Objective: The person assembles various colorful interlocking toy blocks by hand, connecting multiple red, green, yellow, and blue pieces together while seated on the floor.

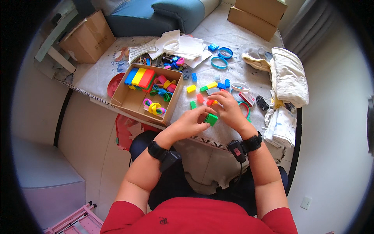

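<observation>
Both hands meet just above the near edge of the table (pixel 230 41): the left hand (pixel 189 124) curls its fingers around a small green block (pixel 211 119), pinching it steady, while the right hand (pixel 230 110) arches over it with fingertips bent down onto the block's top, likely so one hand braces while the other presses. Loose coloured blocks (pixel 208 87) lie scattered just beyond the knuckles, within easy reach, and the cardboard box (pixel 132 101) to the left holds neat blue, yellow and red blocks beside looped bands.
</observation>
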{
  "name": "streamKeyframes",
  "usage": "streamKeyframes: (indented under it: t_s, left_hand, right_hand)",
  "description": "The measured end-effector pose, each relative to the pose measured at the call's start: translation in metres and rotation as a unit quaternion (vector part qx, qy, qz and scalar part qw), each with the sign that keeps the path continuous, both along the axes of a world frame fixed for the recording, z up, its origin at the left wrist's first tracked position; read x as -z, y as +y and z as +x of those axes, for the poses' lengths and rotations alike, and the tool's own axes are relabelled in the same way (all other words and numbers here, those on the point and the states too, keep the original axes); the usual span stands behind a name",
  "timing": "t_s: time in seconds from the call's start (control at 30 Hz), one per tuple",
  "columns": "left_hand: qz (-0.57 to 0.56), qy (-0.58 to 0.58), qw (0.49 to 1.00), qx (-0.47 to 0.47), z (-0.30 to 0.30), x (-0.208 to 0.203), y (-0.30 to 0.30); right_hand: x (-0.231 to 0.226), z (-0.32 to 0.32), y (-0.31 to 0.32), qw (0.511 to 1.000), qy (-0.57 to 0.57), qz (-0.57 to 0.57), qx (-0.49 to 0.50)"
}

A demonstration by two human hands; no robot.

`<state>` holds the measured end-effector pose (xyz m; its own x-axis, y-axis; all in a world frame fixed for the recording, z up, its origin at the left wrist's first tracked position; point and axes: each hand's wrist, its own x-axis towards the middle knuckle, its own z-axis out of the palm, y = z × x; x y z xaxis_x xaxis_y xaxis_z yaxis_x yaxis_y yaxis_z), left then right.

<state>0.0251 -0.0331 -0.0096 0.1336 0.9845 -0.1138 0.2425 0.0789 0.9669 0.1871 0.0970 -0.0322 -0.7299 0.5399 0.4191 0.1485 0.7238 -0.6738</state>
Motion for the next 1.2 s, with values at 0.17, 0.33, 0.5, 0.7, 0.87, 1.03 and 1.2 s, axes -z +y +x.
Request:
streamKeyframes:
  t_s: [0.17, 0.33, 0.5, 0.7, 0.87, 1.03, 1.2]
  left_hand:
    - [0.028, -0.076, 0.995, -0.053, -0.004, 0.029, 0.009]
    - [0.04, -0.122, 0.99, -0.056, -0.01, 0.04, 0.02]
    - [0.062, -0.095, 0.992, -0.052, 0.004, 0.038, 0.027]
    - [0.03, -0.176, 0.98, -0.086, 0.02, 0.036, 0.029]
    - [0.056, -0.138, 0.985, -0.087, 0.022, 0.04, 0.034]
    - [0.002, -0.171, 0.982, -0.085, 0.023, 0.039, 0.036]
    - [0.008, -0.206, 0.976, -0.069, 0.021, 0.047, 0.039]
  right_hand:
    - [0.011, -0.011, -0.001, 0.998, -0.027, 0.052, 0.006]
    - [0.016, -0.008, -0.001, 0.995, -0.04, 0.085, 0.02]
    - [0.0, 0.008, -0.012, 0.995, 0.046, 0.024, 0.09]
    - [-0.009, 0.023, -0.028, 0.988, 0.092, -0.05, 0.112]
    - [-0.003, 0.035, -0.029, 0.986, 0.075, -0.067, 0.132]
    - [-0.006, 0.038, -0.029, 0.986, 0.058, -0.1, 0.121]
    - [-0.002, 0.036, -0.032, 0.995, 0.022, 0.007, 0.092]
